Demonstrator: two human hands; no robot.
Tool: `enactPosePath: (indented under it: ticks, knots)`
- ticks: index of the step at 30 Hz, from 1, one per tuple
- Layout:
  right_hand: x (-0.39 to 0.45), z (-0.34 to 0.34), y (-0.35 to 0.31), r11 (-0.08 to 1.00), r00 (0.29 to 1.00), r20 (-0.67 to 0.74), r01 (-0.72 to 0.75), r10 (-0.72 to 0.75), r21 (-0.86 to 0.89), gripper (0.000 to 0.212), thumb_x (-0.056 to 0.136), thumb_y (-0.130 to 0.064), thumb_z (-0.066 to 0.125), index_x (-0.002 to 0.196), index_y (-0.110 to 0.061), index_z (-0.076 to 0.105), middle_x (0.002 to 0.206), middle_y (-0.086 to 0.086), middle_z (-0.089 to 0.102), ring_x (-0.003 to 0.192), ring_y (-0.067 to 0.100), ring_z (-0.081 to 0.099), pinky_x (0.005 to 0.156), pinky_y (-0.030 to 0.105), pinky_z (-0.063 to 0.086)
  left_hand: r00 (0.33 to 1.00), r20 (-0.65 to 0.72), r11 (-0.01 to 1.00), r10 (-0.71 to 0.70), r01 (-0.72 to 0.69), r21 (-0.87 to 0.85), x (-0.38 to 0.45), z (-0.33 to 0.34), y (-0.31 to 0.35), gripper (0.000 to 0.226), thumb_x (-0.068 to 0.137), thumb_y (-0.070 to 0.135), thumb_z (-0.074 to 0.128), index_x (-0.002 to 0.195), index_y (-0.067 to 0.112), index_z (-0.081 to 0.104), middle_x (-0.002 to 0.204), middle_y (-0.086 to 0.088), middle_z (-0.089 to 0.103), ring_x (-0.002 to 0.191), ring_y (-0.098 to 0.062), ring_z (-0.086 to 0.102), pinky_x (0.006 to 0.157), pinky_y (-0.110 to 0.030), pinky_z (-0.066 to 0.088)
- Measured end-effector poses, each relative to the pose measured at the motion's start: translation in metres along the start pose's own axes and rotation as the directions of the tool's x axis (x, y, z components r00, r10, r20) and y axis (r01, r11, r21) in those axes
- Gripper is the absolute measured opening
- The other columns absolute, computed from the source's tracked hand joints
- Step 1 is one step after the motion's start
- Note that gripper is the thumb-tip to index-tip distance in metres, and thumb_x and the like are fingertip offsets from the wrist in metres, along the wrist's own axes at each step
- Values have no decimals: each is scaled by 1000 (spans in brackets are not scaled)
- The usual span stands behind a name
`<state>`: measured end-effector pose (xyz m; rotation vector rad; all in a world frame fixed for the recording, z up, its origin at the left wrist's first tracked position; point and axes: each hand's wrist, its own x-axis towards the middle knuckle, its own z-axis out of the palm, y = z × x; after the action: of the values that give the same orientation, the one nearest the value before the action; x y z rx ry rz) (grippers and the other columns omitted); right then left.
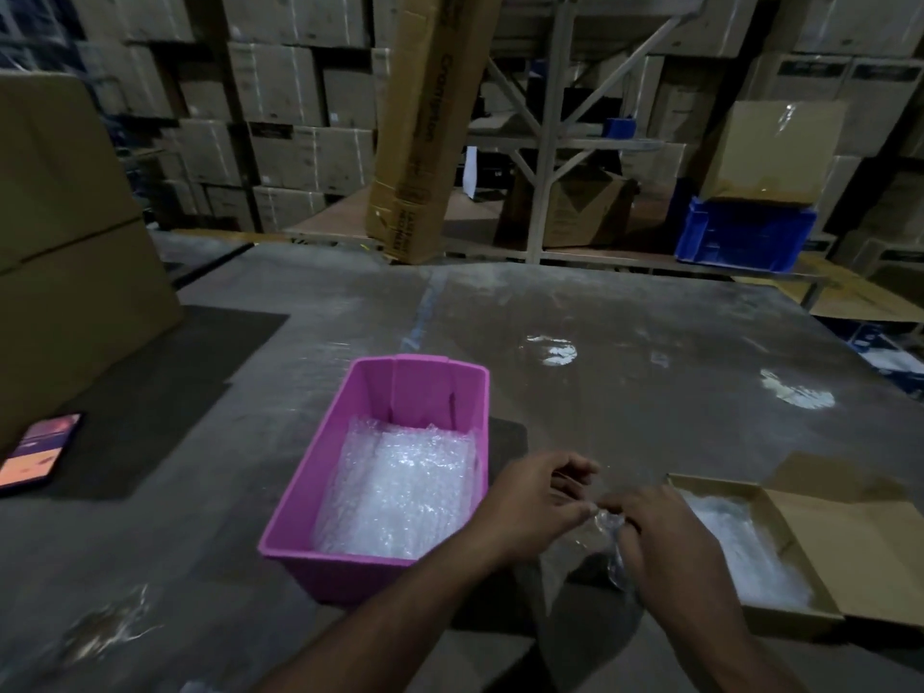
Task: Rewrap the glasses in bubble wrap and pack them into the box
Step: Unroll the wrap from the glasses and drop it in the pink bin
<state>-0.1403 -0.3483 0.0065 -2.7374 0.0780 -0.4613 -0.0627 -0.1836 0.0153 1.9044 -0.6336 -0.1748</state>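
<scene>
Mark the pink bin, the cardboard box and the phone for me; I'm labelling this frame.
pink bin [300,512]: head view, left outer wall.
cardboard box [825,537]: head view, open right flap.
phone [40,450]: head view, lit screen.

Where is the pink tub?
In the head view, the pink plastic tub sits on the grey table, left of the left hand, with bubble wrap inside.

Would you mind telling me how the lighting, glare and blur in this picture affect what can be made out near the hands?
Head view: dim overall; two bright glare patches lie on the table. The bubble wrap in the pink bin gleams pale. The clear piece between the left hand and right hand is smeared, its shape unclear. Wide-angle bending tilts the shelving.
</scene>
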Motion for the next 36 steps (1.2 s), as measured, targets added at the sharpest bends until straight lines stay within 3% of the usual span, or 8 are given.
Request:
enactPosePath:
  ticks: [6,12,16,20,24,27,33,36]
  knots:
    - [25,16,-58,974,975,-174,166,-139,155,29,78,6,70,92,-19,73,83,-8,60,80,18,59,68,30,42,980,-200,1000,4,3,31,-17,-65,4,24,89,13,74,113,19,73,100,7,74,88,0,68,78,-13,53]
    - [46,40,-126,914,961,-78,276,-264,298,24,87,-6,65,98,-25,73,92,-22,58,90,1,56,79,22,47,942,-336,992,-19,60,114,-41,-149,-13,20,89,18,76,109,21,73,95,10,73,84,-1,68,76,-18,55]
    - [63,70,-167,935,926,187,288,-327,209,25,95,-26,61,119,-27,69,112,-17,64,99,3,59,92,28,50,926,-372,982,-72,130,135,-66,-188,-32,21,89,21,77,109,21,72,94,10,73,84,-2,68,78,-23,59]
    - [81,113,-192,953,793,569,299,-221,-46,62,87,-39,74,142,-18,51,137,2,54,123,22,54,101,35,46,921,-374,980,-107,162,117,-84,-207,-48,17,89,15,76,105,21,73,89,8,72,80,-5,69,77,-26,60]
    - [85,142,-204,874,684,726,394,-73,-284,67,86,-21,75,144,-14,40,136,12,44,122,31,48,88,39,48,915,-373,978,-152,195,79,-92,-219,-68,16,90,11,74,102,21,72,89,2,73,81,-13,72,78,-32,62]
    - [88,153,-205,844,705,706,417,-67,-337,57,84,-8,71,135,-12,47,130,13,48,119,32,51,77,38,44,910,-376,976,-175,210,53,-94,-226,-79,15,91,11,73,103,20,72,89,-1,73,81,-15,72,76,-29,62]
    - [93,150,-195,910,781,617,324,-102,-259,17,87,-24,72,103,-17,72,105,3,71,96,24,66,70,30,47,921,-345,980,-179,199,23,-92,-232,-84,15,92,11,72,98,25,70,89,0,73,82,-15,72,77,-30,62]
    - [92,143,-187,959,834,538,237,-119,-156,15,92,-26,63,92,-14,72,98,2,72,91,24,66,72,35,50,929,-322,981,-184,194,-2,-91,-230,-84,13,93,12,71,103,20,71,92,-1,73,83,-13,72,78,-28,62]
